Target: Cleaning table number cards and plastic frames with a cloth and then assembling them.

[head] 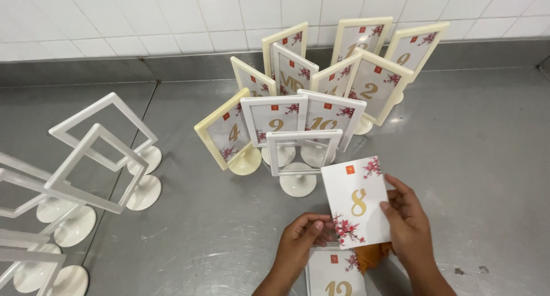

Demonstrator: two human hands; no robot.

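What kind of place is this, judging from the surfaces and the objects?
Probably a back-of-house prep area of a restaurant or banquet venue: a stainless steel counter, a white tiled wall, and many table-number stands. Both hands, left hand and right hand, hold a floral number card.

White card (pixel 356 201), gold numeral, red blossom sprig; cream frames (pixel 226 137); white empty frames (pixel 94 158).

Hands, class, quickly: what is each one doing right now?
Left hand: closed on the white floral card, lower corner.
Right hand: closed on the same card's right edge.
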